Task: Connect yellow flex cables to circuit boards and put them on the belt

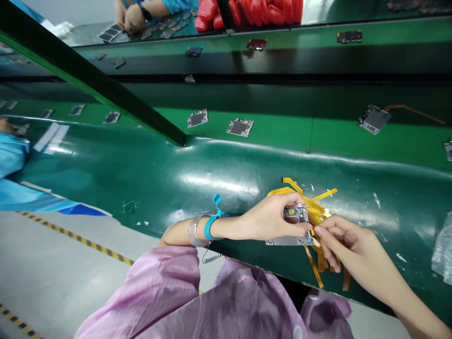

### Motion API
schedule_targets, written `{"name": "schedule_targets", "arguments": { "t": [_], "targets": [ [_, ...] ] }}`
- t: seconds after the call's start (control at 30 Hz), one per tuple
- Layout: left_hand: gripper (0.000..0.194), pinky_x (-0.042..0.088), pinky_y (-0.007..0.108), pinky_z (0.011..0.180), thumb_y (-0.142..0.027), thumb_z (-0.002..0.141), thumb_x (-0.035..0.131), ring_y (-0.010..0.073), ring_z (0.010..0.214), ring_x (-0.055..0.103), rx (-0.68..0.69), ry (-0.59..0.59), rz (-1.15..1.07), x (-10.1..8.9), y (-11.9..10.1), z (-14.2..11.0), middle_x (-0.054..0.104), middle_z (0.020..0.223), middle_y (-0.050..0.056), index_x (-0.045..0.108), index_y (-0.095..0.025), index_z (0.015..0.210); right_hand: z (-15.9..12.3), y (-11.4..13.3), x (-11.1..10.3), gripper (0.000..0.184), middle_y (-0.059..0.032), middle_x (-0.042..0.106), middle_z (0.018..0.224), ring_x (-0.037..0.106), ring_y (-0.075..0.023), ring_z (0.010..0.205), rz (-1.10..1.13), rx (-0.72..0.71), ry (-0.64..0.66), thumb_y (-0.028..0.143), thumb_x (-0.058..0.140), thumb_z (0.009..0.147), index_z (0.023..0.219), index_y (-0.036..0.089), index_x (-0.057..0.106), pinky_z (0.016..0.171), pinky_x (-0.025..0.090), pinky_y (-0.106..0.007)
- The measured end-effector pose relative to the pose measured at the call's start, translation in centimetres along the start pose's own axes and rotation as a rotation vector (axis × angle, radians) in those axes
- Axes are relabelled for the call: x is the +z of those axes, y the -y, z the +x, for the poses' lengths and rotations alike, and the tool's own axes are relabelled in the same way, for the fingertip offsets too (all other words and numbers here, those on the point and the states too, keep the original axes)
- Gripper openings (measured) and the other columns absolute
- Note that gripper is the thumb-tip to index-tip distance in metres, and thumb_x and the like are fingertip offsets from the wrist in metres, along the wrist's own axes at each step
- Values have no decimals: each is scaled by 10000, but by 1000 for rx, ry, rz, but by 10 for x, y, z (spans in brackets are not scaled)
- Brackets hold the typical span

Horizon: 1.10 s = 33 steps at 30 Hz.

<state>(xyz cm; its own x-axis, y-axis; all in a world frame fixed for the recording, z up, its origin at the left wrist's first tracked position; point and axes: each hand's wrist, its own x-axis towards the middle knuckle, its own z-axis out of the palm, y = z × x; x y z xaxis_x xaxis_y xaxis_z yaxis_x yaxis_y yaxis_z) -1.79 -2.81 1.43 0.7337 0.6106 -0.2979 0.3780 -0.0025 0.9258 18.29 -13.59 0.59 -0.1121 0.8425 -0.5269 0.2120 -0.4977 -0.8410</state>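
Note:
A small circuit board [296, 214] with a grey shield plate is gripped by its edges between the thumb and fingers of my left hand [270, 214]. Close to the board's right edge, my right hand [344, 242] has thumb and index finger pinched on the end of a yellow flex cable [315, 231]; the fingers partly hide this spot. A loose heap of yellow-orange flex cables [319, 207] lies under and around both hands on the green bench mat [226, 188]. A blue wrist strap [211, 227] with a coiled cord circles my left wrist.
Beyond the bench runs a green conveyor belt [282, 122] with several circuit boards, one [375, 118] with a cable attached. A green post [106, 89] slants across the left. Clear plastic bags [443, 249] lie at right. Co-workers' hands [132, 19] and a blue sleeve [14, 153] show farther off.

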Motion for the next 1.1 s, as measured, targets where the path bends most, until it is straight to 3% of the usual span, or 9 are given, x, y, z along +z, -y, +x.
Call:
{"name": "schedule_targets", "arguments": {
  "t": [0.27, 0.4, 0.5, 0.57, 0.67, 0.77, 0.87, 0.97, 1.1],
  "targets": [
    [245, 397, 233, 589, -398, 842, 718, 104, 643, 508, -37, -29, 50, 2, 6, 9, 604, 753, -30, 595, -187, 833, 0, 1, -9, 418, 11, 656, 627, 626, -135, 530, 16, -41, 6, 574, 528, 1013, 808, 233, 653, 560, 551, -258],
    [168, 482, 264, 698, -343, 907, 630, 144, 773, 618, 31, -63, 17, -6, 8, 31, 685, 861, 12, 642, -176, 906, 3, -13, -31, 415, -63, 770, 1004, 737, -230, 864, -81, -114, -294, 599, 480, 1022, 1124, 269, 710, 832, 600, -382],
    [125, 502, 291, 880, -249, 904, 628, 173, 970, 663, 145, -187, 19, -26, 5, 84, 729, 1025, 60, 672, -140, 949, 19, -27, -49, 422, -99, 662, 1347, 660, -298, 1182, -181, -218, -568, 569, 514, 1016, 1306, 289, 640, 1077, 487, -510],
    [186, 484, 291, 918, -234, 921, 626, 185, 1030, 666, 168, -302, 53, -46, 2, 135, 733, 1102, 90, 682, -92, 1028, 36, -34, -56, 483, -136, 578, 1424, 584, -325, 1290, -200, -304, -670, 546, 538, 1008, 1403, 269, 562, 1114, 449, -548],
    [340, 439, 289, 950, -252, 993, 549, 216, 1136, 642, 140, -446, 159, -84, 5, 206, 701, 1229, 135, 616, -10, 1223, 62, -36, -55, 566, -187, 502, 1450, 550, -350, 1296, -298, -382, -723, 522, 566, 988, 1468, 231, 494, 1049, 495, -558],
    [322, 361, 328, 1121, -216, 994, 585, 279, 1329, 539, 86, -720, 356, -125, 21, 237, 604, 1401, 194, 593, -18, 1248, 82, -28, -40, 385, -157, 595, 1316, 585, -332, 1198, -508, -472, -628, 454, 548, 1004, 1310, 229, 613, 998, 514, -525],
    [273, 327, 387, 1200, -106, 981, 536, 276, 1366, 507, 73, -784, 481, -164, 44, 221, 592, 1398, 196, 606, -54, 1239, 100, -17, -20, 211, -118, 684, 1125, 617, -292, 1103, -718, -534, -424, 344, 521, 1031, 1102, 219, 676, 964, 514, -450],
    [352, 321, 397, 1212, -48, 918, 519, 266, 1359, 498, 70, -686, 647, -201, 62, 180, 589, 1396, 178, 608, -71, 1258, 122, -10, -1, 130, -124, 698, 1052, 626, -313, 1030, -823, -526, -336, 277, 582, 992, 1018, 199, 683, 894, 507, -452],
    [495, 320, 399, 1212, -102, 846, 645, 272, 1392, 463, 54, -522, 755, -235, 78, 133, 536, 1477, 176, 578, -99, 1336, 145, -8, 10, 112, -94, 697, 932, 627, -308, 941, -879, -516, -286, 150, 625, 913, 840, 222, 671, 820, 492, -428]
  ]
}}
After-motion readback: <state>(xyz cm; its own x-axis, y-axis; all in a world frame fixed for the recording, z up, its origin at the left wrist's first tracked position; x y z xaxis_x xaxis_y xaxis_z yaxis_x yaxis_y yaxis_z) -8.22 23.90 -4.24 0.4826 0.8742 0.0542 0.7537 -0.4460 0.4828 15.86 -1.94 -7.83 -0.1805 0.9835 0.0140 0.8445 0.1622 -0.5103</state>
